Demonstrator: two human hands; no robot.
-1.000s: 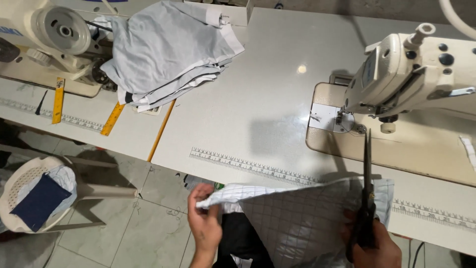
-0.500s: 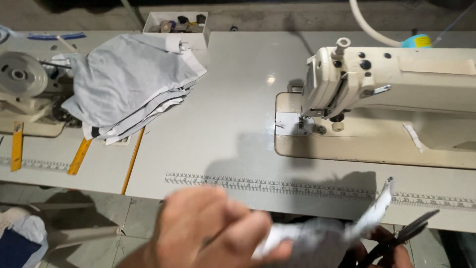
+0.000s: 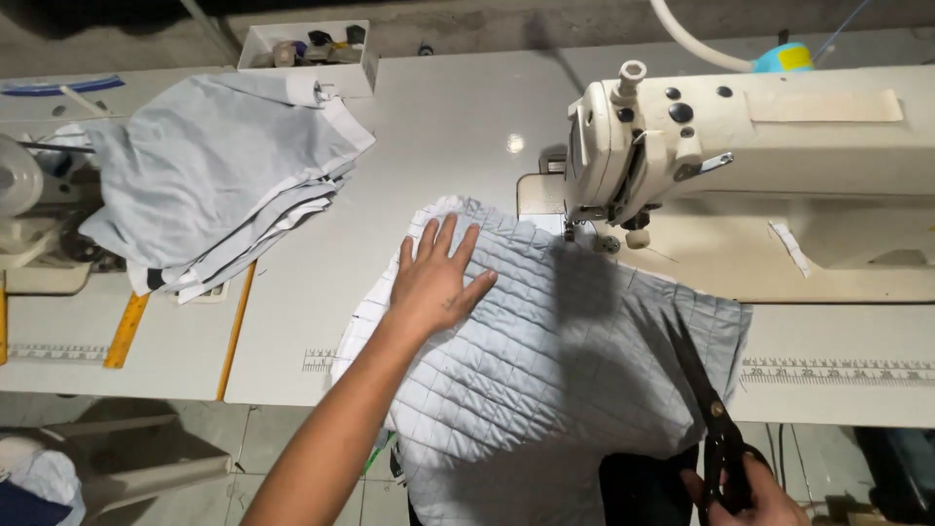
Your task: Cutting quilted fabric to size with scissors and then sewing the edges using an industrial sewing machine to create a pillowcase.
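A worker's left hand (image 3: 433, 278) lies flat, fingers spread apart, on a pale blue quilted panel (image 3: 545, 360) draped over the near edge of a white sewing table (image 3: 448, 136), the open palm seemingly pinning the cloth so it stays smooth and does not slide off toward the floor. At the near right, the right hand (image 3: 750, 497) is closed around the handles of black scissors (image 3: 706, 409), whose blades appear closed and point away across the panel's right edge, kept at the ready beside the cloth rather than set down. The panel's far edge reaches up to the foot of a cream sewing machine (image 3: 740, 166) at the right, its far corner lying just beside the needle area. To the left, well apart from the hands, a stack of folded grey-blue fabric (image 3: 214, 175) sits on the table, partly overhanging a yellow ruler (image 3: 127, 326) on the neighbouring table to the left. At the far edge a small white tray (image 3: 307, 44) holds what look like bobbins and small sewing bits, too small to tell apart. A printed measuring strip (image 3: 838, 370) runs along the table's near edge, partly hidden under the panel.
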